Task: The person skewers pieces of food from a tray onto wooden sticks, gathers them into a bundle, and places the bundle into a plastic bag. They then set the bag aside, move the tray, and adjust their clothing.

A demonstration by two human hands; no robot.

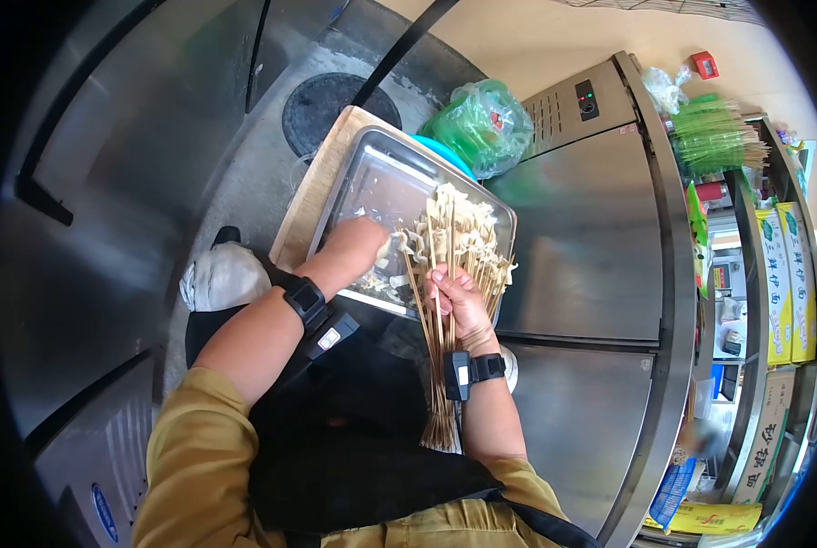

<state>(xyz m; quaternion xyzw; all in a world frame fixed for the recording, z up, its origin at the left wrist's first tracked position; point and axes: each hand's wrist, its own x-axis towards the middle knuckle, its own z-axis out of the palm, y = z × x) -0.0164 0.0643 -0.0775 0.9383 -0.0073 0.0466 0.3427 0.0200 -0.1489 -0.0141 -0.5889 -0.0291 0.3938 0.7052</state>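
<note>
A metal tray [385, 173] lies on a wooden board in front of me. Many bamboo skewers threaded with pale, folded food pieces [468, 224] are heaped in its right half, their bare sticks [440, 402] pointing toward my body. My right hand [460, 301] is closed, thumb and fingers pinching a bamboo skewer [438, 306] over the bundle. Down in the left part of the tray, near loose pale scraps [381, 281], is my left hand [357, 244]. Its fingers are curled, and a pale bit shows at their edge; what they hold is hidden.
The wooden board [299, 210] juts out left of the tray. Behind it are a green plastic bag [483, 126] and a round black lid [331, 110]. A steel cabinet [577, 237] stands on the right, beside shelves with packages [785, 283]. Steel panels [116, 219] line the left.
</note>
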